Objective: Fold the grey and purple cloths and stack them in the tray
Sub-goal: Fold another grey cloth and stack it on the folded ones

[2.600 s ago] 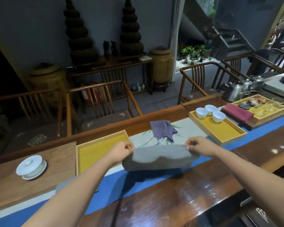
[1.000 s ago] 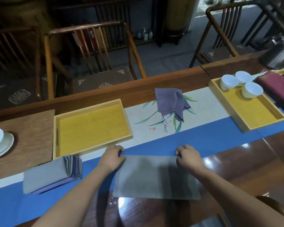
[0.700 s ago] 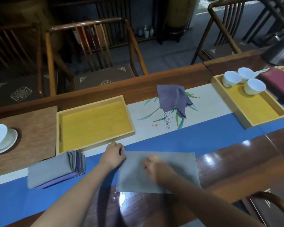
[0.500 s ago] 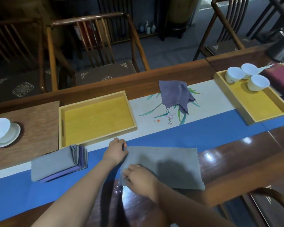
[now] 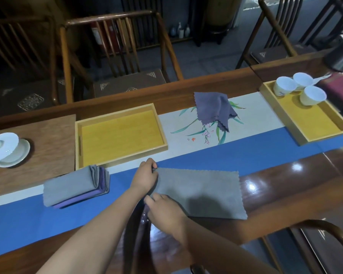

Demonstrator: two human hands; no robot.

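Looking down from the head camera, both hands are at the left side of the flat grey cloth (image 5: 202,192), which lies in front of the empty yellow tray (image 5: 83,147), partly on the blue runner (image 5: 226,159) and partly on the shiny wooden table (image 5: 285,184). The left hand (image 5: 145,177) pinches the far-left corner of that cloth, and the right hand (image 5: 164,210) has its fingers curled on the near-left corner — so both hands are grasping it, not loose. The purple cloth (image 5: 214,108) sits crumpled behind the grey one, to the right of the tray, on the white part with the painted flowers (image 5: 204,133). A folded pile (image 5: 75,186) of grey and purple cloths rests just in front of the tray's left corner, not in it yet. What could go wrong? The table looks slippery, so the cloth could slide when the left side is pulled over, and the edges would not line up. If one corner slips out of a pinch, the fold may come out crooked. The sleeve-free arms pass near the folded pile, and a bump could knock it messy. The white cups (image 5: 297,88) in the other tray (image 5: 317,123), far to the right, seem safe. No words or brand names can be read anywhere — only small blue marks on a cup, too tiny to tell.
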